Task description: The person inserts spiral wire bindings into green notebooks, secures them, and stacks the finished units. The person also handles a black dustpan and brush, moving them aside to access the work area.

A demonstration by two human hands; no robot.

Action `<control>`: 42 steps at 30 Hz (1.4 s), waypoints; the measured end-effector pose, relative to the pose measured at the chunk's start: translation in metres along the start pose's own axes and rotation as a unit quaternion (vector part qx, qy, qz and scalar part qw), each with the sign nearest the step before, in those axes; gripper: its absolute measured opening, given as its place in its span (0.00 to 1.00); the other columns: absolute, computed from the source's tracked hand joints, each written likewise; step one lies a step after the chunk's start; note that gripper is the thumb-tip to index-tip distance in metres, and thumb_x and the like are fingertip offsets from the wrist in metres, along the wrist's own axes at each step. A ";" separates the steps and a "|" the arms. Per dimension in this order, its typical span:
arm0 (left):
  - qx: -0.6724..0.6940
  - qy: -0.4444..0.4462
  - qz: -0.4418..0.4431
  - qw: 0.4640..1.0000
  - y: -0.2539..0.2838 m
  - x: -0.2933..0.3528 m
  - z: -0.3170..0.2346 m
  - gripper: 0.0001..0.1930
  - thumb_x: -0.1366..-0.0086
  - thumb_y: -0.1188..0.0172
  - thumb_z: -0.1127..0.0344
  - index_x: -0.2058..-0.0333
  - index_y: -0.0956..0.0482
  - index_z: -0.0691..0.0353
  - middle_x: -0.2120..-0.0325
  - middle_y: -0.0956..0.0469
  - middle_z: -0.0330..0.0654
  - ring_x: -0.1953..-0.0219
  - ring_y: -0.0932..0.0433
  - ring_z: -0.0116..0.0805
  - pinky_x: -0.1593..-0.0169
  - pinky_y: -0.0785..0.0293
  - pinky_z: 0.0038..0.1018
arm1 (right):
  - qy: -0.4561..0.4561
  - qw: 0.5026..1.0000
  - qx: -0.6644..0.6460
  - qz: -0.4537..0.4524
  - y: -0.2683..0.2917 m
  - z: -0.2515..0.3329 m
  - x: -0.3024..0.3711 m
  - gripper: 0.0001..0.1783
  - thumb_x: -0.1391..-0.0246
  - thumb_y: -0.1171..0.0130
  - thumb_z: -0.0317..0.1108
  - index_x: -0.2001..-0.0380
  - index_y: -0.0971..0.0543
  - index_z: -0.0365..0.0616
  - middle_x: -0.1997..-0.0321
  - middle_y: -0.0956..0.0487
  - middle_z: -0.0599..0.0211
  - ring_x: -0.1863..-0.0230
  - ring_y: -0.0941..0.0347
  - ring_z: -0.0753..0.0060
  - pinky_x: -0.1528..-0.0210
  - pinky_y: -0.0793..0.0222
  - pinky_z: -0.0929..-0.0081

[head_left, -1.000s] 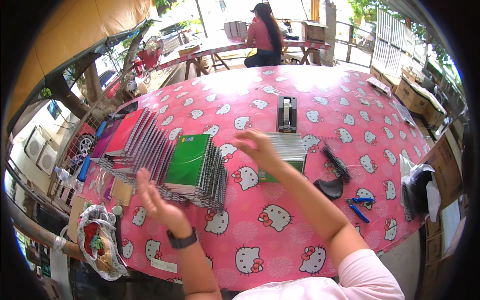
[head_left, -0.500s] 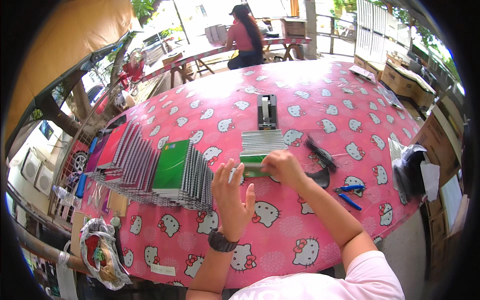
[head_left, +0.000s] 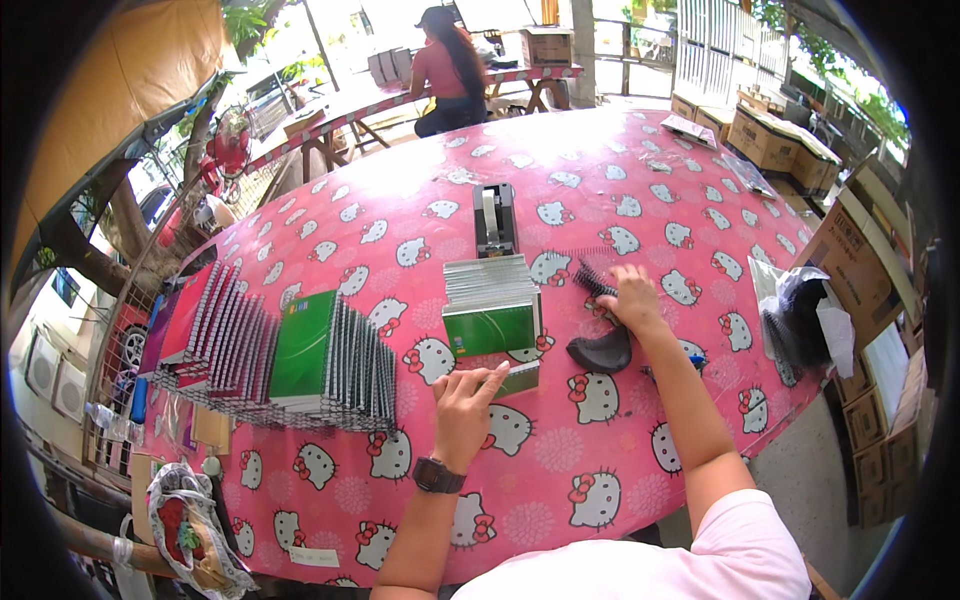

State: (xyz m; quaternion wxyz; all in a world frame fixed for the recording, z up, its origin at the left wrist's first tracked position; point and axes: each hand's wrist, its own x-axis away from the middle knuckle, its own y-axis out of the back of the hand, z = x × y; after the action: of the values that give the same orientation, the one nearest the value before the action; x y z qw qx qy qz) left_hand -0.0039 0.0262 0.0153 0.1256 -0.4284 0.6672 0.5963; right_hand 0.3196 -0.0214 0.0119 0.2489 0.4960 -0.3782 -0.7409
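Note:
My left hand (head_left: 466, 402), with a dark watch on its wrist, grips the left end of a small green notebook (head_left: 518, 379) lying near me. Part of that notebook is hidden under the fingers. Just beyond it stands a row of unbound notebooks (head_left: 487, 283), its nearest green cover (head_left: 490, 331) facing me. To the right, my right hand (head_left: 634, 298) has its fingers closed at the near end of a bundle of black spiral binding coils (head_left: 592, 280). A curved black object (head_left: 600, 350) lies just below that hand.
A black tape dispenser (head_left: 494, 220) stands behind the row. Spiral-bound green notebooks (head_left: 303, 345) and red notebooks (head_left: 187, 318) are stacked at left. Blue-handled pliers (head_left: 695, 361) show partly behind my right forearm. Plastic bags (head_left: 800, 310) lie at the right edge. Another person (head_left: 446, 75) sits at a far table.
My right hand has left the green notebook and moved right to the black coils. My left hand has come down onto the notebook, which now lies nearer me. The view has shifted.

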 end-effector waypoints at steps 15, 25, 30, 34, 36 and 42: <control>-0.042 0.024 -0.034 0.998 -0.003 0.000 -0.008 0.21 0.49 0.42 0.78 0.55 0.20 0.52 0.62 0.25 0.35 0.58 0.27 0.34 0.48 0.39 0.36 | -0.049 0.981 -0.188 0.011 0.059 0.010 -0.011 0.14 0.51 0.48 0.24 0.59 0.24 0.37 0.63 0.23 0.52 0.61 0.25 0.54 0.56 0.30 0.63; 0.055 0.093 -0.067 0.992 -0.016 -0.008 -0.015 0.12 0.46 0.37 0.72 0.61 0.19 0.57 0.67 0.23 0.36 0.61 0.27 0.36 0.52 0.36 0.33 | 0.092 0.917 -0.335 0.197 0.054 0.093 0.040 0.13 0.49 0.42 0.26 0.58 0.22 0.41 0.69 0.28 0.62 0.68 0.26 0.65 0.62 0.29 0.73; 0.069 0.098 -0.062 0.991 -0.017 -0.009 -0.010 0.11 0.47 0.35 0.69 0.63 0.18 0.55 0.69 0.23 0.35 0.63 0.27 0.35 0.55 0.36 0.32 | 0.099 0.894 -0.398 0.181 0.045 0.093 0.042 0.16 0.56 0.37 0.22 0.60 0.19 0.45 0.69 0.28 0.68 0.70 0.30 0.72 0.67 0.33 0.75; 0.094 0.084 -0.044 0.991 -0.013 -0.010 -0.006 0.09 0.47 0.35 0.70 0.65 0.18 0.53 0.71 0.24 0.34 0.65 0.27 0.34 0.56 0.37 0.31 | 0.115 0.889 -0.399 0.192 0.045 0.094 0.040 0.15 0.60 0.36 0.20 0.64 0.20 0.44 0.68 0.28 0.68 0.69 0.29 0.72 0.68 0.33 0.75; 0.099 0.080 -0.043 0.991 -0.012 -0.009 -0.005 0.09 0.47 0.35 0.70 0.65 0.17 0.53 0.71 0.24 0.34 0.66 0.28 0.34 0.56 0.37 0.31 | 0.125 0.891 -0.393 0.192 0.044 0.097 0.042 0.14 0.61 0.37 0.19 0.66 0.21 0.43 0.69 0.28 0.68 0.68 0.29 0.71 0.68 0.33 0.74; 0.106 0.074 -0.044 0.991 -0.010 -0.011 -0.007 0.09 0.47 0.35 0.70 0.66 0.17 0.52 0.72 0.25 0.32 0.67 0.28 0.33 0.57 0.38 0.30 | 0.167 0.912 -0.345 0.143 0.038 0.102 0.044 0.15 0.63 0.40 0.15 0.70 0.25 0.44 0.68 0.30 0.66 0.61 0.32 0.61 0.59 0.32 0.68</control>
State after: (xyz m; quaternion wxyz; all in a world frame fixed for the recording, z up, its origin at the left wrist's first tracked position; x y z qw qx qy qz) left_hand 0.0126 0.0252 0.0177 0.1469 -0.4843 0.7145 0.4830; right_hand 0.2084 -0.0453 0.0413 0.5672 0.4368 -0.1185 -0.6881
